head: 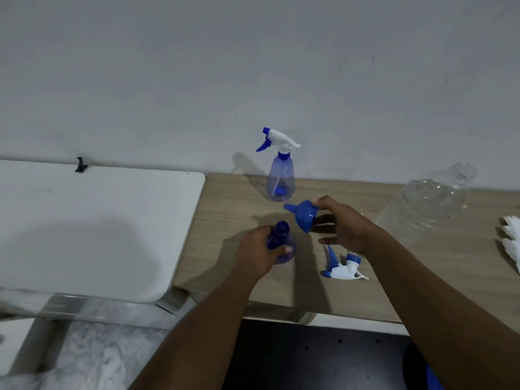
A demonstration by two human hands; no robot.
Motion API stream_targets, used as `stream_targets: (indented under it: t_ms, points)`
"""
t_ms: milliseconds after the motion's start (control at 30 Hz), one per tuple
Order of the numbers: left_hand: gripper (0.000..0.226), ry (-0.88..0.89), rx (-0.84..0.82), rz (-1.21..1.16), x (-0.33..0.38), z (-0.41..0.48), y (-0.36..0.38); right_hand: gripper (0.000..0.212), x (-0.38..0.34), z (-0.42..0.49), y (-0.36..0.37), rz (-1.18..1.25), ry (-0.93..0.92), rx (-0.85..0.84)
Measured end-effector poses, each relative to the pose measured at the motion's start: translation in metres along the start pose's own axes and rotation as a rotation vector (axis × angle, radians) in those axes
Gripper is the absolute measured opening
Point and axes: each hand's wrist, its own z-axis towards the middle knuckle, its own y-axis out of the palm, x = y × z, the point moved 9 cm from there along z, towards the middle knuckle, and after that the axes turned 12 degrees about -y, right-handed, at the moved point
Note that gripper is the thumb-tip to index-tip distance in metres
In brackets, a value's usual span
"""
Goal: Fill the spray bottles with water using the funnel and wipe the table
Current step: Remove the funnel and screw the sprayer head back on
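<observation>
My left hand (257, 253) grips an open blue spray bottle (281, 240) that stands upright on the wooden table (230, 220) with its neck uncapped. My right hand (342, 225) holds a blue funnel (304, 216) tilted on its side just right of and above the bottle's neck, spout pointing left. The bottle's removed white and blue trigger head (343, 267) lies on the table below my right hand. A second spray bottle (280, 175), clear blue with its trigger head on, stands at the back by the wall.
A large clear plastic water bottle (427, 204) without a cap leans at the right. A white cloth (510, 240) lies at the far right edge. A white table (98, 220) adjoins the wooden one on the left. The wall is close behind.
</observation>
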Motion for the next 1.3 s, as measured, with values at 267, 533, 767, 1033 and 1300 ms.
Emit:
stream_targets:
  t_ms: [267,533,767,1033,1300]
  points:
    - [0.044,0.019,0.073,0.039,-0.013,-0.001,-0.022,0.071,0.04,0.01,0.009,-0.558,-0.338,0.289]
    - [0.045,0.019,0.098,0.049,-0.011,-0.004,-0.021,0.08,0.062,0.0,0.002,-1.192,-0.396,0.277]
    - [0.041,0.036,0.054,0.078,-0.008,-0.008,-0.012,0.063,0.069,-0.057,-0.035,-1.337,-0.491,0.251]
    - [0.043,0.022,0.039,0.074,-0.006,-0.018,0.0,0.051,0.089,-0.057,-0.027,-1.293,-0.531,0.112]
    - [0.04,0.017,0.042,0.077,-0.003,-0.024,0.005,0.053,-0.048,-0.086,-0.028,-0.907,-0.85,0.451]
